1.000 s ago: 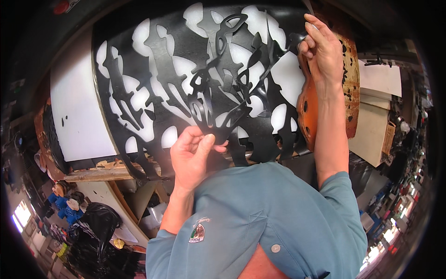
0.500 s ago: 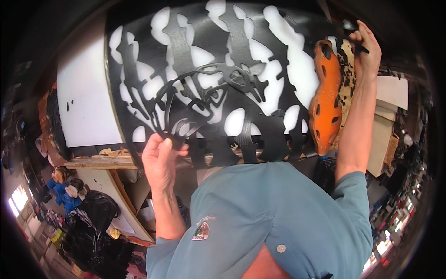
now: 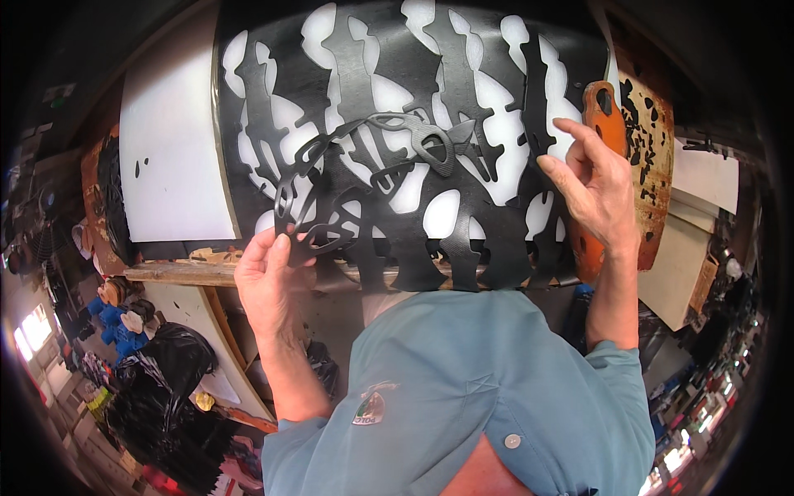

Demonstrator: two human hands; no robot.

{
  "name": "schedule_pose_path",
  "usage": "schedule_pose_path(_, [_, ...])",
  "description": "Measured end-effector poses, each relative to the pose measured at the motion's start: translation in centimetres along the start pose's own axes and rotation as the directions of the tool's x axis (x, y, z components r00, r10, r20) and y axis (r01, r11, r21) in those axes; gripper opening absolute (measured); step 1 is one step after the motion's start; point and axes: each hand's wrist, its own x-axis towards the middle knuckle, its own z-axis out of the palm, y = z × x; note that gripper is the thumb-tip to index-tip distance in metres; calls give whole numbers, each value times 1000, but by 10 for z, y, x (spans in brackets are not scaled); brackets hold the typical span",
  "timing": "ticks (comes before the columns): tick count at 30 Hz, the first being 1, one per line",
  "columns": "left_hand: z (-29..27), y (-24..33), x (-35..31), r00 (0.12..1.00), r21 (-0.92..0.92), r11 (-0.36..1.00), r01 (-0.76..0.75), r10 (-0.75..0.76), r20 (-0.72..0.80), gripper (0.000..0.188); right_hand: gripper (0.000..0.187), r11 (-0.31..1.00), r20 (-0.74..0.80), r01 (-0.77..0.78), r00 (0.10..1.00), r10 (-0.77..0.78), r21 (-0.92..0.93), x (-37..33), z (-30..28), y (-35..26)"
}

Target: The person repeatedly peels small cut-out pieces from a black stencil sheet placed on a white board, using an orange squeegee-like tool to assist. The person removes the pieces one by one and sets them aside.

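Observation:
My left hand [image 3: 277, 264] pinches the near end of several thin black cut-out pieces [image 3: 285, 198], which look like openwork straps. Their far part, with a ribbed surface and oval holes, arches to the right above a black sheet [image 3: 285, 66]. That sheet is full of shaped holes through which white shows; I cannot tell if it is leather or rubber. My right hand [image 3: 600, 190] hovers over the sheet's right side, thumb and fingers apart, holding nothing visible. Behind it lies a long orange piece with oval openings [image 3: 608, 136], partly hidden by the hand and wrist; it resembles a cutting die.
A white board [image 3: 178, 140] lies left of the sheet, with small black scraps on it. Along the near side runs a wooden edge [image 3: 182, 274]. A worn, black-flecked board [image 3: 655, 165] stands at the right. Below left is a black plastic bag [image 3: 169, 364].
My right hand has come from the far right edge, left and nearer, over the sheet. My left hand keeps its pinch and has shifted slightly left. The whole view has shifted somewhat.

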Motion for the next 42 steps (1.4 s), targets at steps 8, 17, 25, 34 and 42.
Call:
schedule_pose_path(8, [-12,14,3,998,70,996,-56,54,37,22,28,924,-49,336,942,-333,183,-4,63,-21])
schedule_pose_path(17, [-23,91,38,963,418,867,-270,251,101,22,7,964,-128,165,982,-141,207,1,105,0])
schedule_pose_path(25, [-169,148,147,787,274,776,-568,610,-94,29,6,965,-128,176,980,-153,194,-2,108,4])
schedule_pose_path(34, [-385,90,214,540,204,962,-179,270,-797,29,6,995,-166,68,985,-56,68,-1,117,9])
schedule_pose_path(42, [-433,74,207,386,798,539,272,699,-603,45,7,998,-230,17,973,-3,60,1,120,1])
